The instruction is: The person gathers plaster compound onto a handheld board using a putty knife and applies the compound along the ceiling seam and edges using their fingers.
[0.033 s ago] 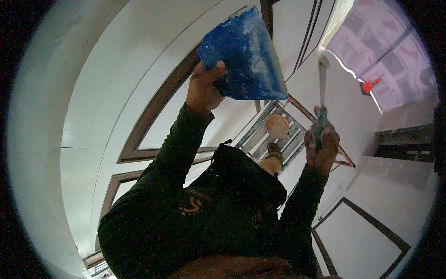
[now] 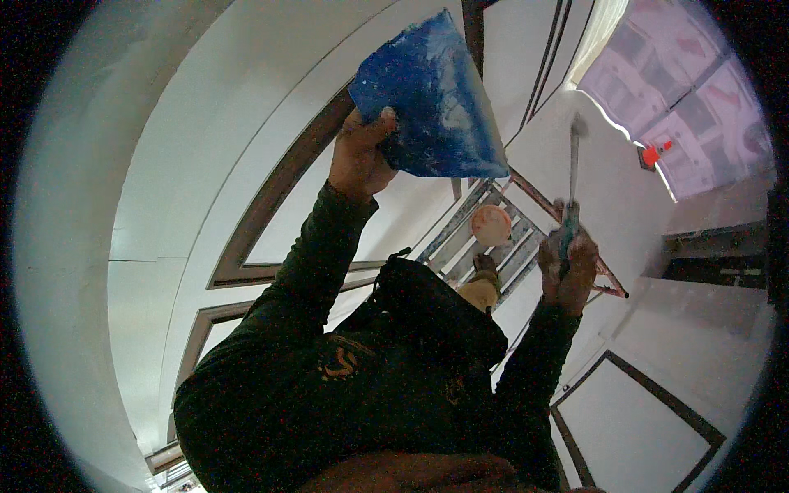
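Observation:
My left hand [image 2: 359,156] is raised and grips the lower corner of a blue flat board [image 2: 436,107] smeared with white paste. My right hand [image 2: 567,267] is closed around the blue-green handle of a long thin-bladed knife [image 2: 573,172], whose blade points up toward the white wall. Both arms are in dark green sleeves. The two hands are held apart, with the board at the left and the knife at the right.
Below me are the metal rungs of a ladder [image 2: 460,234], a round pinkish object [image 2: 491,224] and a shoe [image 2: 481,287]. A dark bag [image 2: 436,316] hangs at my chest. White walls with dark trim panels [image 2: 271,205] surround me. A pinkish covered opening [image 2: 682,90] is at the upper right.

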Action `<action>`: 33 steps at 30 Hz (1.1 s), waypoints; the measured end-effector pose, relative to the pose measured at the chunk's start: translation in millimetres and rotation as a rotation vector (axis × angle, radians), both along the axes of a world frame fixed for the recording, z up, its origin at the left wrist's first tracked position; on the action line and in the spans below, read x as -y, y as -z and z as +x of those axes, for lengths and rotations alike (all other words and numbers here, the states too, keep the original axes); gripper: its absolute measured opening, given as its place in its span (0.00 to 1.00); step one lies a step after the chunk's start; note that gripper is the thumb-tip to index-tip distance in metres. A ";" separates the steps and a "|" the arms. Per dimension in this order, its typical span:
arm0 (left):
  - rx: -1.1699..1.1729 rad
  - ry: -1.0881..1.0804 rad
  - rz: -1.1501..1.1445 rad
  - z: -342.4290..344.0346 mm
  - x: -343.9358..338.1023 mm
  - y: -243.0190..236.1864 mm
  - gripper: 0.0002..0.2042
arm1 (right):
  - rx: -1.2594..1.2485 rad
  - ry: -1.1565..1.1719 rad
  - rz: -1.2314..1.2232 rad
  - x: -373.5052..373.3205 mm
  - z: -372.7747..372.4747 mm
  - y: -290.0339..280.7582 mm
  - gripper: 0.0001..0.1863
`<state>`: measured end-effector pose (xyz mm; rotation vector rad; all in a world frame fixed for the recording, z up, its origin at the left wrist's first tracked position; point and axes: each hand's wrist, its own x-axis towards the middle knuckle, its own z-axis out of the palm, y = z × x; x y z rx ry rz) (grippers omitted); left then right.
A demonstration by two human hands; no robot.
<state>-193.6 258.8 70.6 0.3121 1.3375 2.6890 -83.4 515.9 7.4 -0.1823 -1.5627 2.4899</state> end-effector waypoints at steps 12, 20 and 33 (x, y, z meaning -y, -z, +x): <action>-0.041 -0.046 -0.016 -0.5 -7.8 -2.6 0.18 | 0.039 0.040 0.524 17.7 30.3 3.7 0.23; -0.061 -0.041 -0.251 11.6 -9.8 -12.4 0.19 | 0.030 0.061 0.699 24.2 -1.0 -28.6 0.21; -0.003 0.079 0.094 -1.9 2.4 -1.4 0.20 | 0.136 -0.188 0.733 -26.3 25.4 35.2 0.11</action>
